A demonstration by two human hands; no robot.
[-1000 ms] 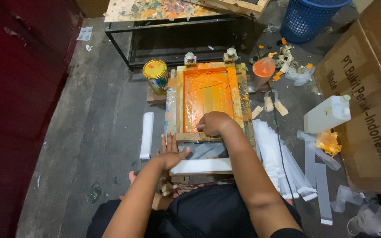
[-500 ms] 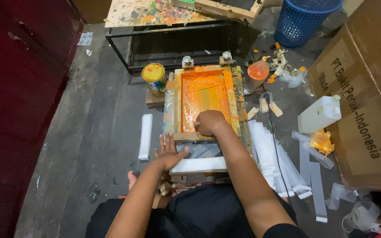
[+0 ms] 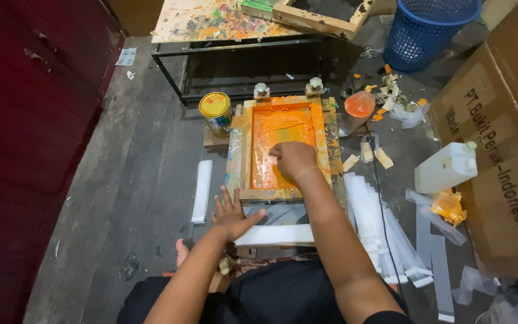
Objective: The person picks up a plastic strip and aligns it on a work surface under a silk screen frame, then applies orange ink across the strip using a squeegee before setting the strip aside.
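Two hands engaged: right hand (image 3: 294, 159) fisted around squeegee in orange screen frame (image 3: 283, 147) at centre, left hand (image 3: 233, 215) spread flat below; frame could shift, smearing ink.

A wooden frame (image 3: 286, 147) full of wet orange paint lies flat on the floor, with a white strip (image 3: 275, 234) just below it.

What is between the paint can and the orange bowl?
The wooden printing frame, its inside coated in orange ink, lies between the paint can and the orange bowl. The head view shows it.
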